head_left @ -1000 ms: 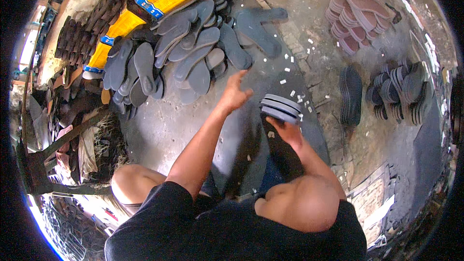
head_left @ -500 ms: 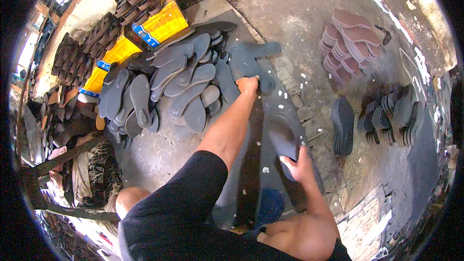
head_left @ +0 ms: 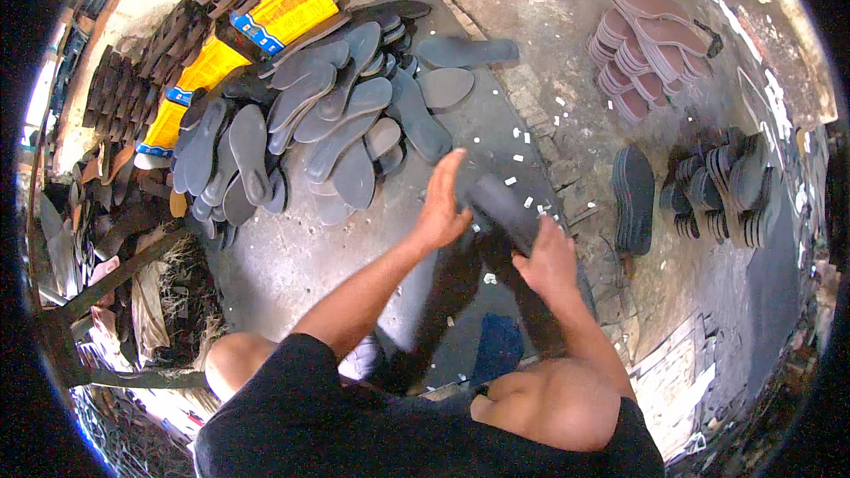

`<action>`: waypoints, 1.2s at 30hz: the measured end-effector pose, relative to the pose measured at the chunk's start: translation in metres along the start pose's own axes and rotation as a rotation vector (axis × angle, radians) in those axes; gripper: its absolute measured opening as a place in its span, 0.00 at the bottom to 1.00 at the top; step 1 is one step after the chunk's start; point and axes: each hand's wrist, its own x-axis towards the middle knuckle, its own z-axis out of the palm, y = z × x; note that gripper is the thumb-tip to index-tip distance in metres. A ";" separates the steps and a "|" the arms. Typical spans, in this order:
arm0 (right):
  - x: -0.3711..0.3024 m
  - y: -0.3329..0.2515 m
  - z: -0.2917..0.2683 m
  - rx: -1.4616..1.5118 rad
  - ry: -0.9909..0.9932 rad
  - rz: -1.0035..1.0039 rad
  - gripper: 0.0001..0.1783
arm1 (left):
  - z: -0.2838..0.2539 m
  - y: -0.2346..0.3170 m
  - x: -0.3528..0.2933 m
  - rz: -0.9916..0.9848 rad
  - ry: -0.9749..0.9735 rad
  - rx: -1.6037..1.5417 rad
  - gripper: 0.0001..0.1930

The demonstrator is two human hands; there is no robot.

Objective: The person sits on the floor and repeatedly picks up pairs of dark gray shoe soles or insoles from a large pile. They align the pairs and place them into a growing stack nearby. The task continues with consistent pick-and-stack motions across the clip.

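In my right hand (head_left: 551, 258) is a dark grey shoe sole (head_left: 503, 211), gripped at its near end and blurred by motion; whether it is one sole or several stacked, I cannot tell. My left hand (head_left: 441, 211) hovers just left of the sole's far end, with fingers stretched out and nothing visible in it. Beyond that hand, a blue-grey sole (head_left: 418, 115) lies at the right edge of a heap of loose grey soles (head_left: 332, 111). Another sole (head_left: 467, 51) lies crosswise farther off, touching or close to a rounded grey piece (head_left: 445, 88).
Brown soles (head_left: 655, 44) are stacked at the far right. Nearer stand a neat black stack (head_left: 632, 199) and a cluster of dark soles (head_left: 726, 190). Yellow boxes (head_left: 288, 4) and piled brown footwear parts (head_left: 128, 97) line the left wall. White scraps (head_left: 490, 279) dot the floor.
My left hand has let go of a sole at the heap's right edge and come back toward me. My right hand has raised its sole forward and left, so both hands are now close together.
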 end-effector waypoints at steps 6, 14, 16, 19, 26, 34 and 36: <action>-0.014 0.007 0.024 0.349 0.063 -0.119 0.49 | -0.097 0.061 0.066 0.473 -0.642 -0.046 0.45; -0.032 -0.021 0.027 0.834 0.083 -0.105 0.43 | -0.071 0.086 0.019 0.433 -0.611 -0.253 0.29; -0.032 -0.009 0.036 0.150 0.188 -0.170 0.44 | -0.090 0.044 0.012 0.332 -0.456 -0.240 0.35; -0.033 -0.014 0.046 -0.145 0.164 -0.277 0.44 | -0.052 -0.014 -0.040 0.281 -0.663 0.190 0.38; -0.051 0.015 0.067 0.403 0.308 -0.319 0.47 | -0.069 0.101 0.005 0.638 -0.699 0.106 0.31; -0.050 -0.014 0.041 -0.038 0.282 -0.219 0.45 | -0.083 0.023 -0.018 0.267 -0.682 0.244 0.36; -0.049 -0.004 0.047 -0.106 0.175 -0.267 0.45 | -0.029 -0.001 -0.058 0.188 -0.620 0.470 0.34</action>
